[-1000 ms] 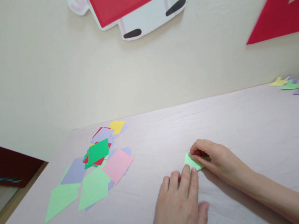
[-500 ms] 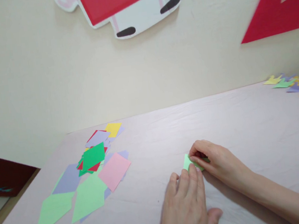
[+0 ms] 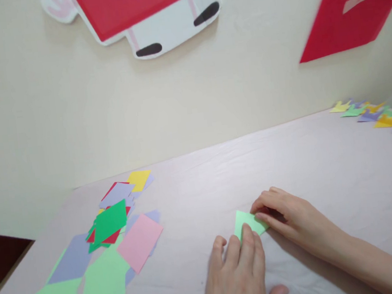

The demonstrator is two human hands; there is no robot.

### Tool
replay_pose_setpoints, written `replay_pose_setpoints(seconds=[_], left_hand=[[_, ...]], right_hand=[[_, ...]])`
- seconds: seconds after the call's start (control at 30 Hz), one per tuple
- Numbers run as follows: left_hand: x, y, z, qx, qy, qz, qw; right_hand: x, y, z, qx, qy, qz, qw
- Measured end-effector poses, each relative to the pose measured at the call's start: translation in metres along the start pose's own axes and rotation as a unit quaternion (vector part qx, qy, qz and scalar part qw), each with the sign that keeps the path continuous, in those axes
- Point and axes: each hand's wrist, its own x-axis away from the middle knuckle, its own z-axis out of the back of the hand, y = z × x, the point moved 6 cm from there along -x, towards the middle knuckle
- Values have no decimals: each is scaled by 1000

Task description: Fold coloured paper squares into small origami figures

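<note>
Presently, your left hand lies loosely spread, fingertips on the small, angular light-green paper upon the pale tabletop, while your right hand pinches its right corner. It should be light and easily creased (so hold edges gently).

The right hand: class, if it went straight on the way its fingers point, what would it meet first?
The right hand would first meet the light green paper directly ahead of its fingers; they seem to touch it already, though depth is hard to judge.
</note>
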Motion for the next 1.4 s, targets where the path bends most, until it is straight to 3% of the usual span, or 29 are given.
replay_pose_setpoints(seconds=[0.4,0.6,1.1,1.4], left_hand=[[-1,-3,-4,-8,47,-31,998],[-1,-3,-5,-5,65,-22,998],[-3,-3,-3,2,2,-24,1000],[-2,-5,-3,16,-13,-12,1000]], right_hand=[[6,-2,4,-2,11,12,1000],[9,-4,4,26,45,-6,999],[11,-2,3,15,36,-11,999],[11,28,18,-78,34,-30,996]])
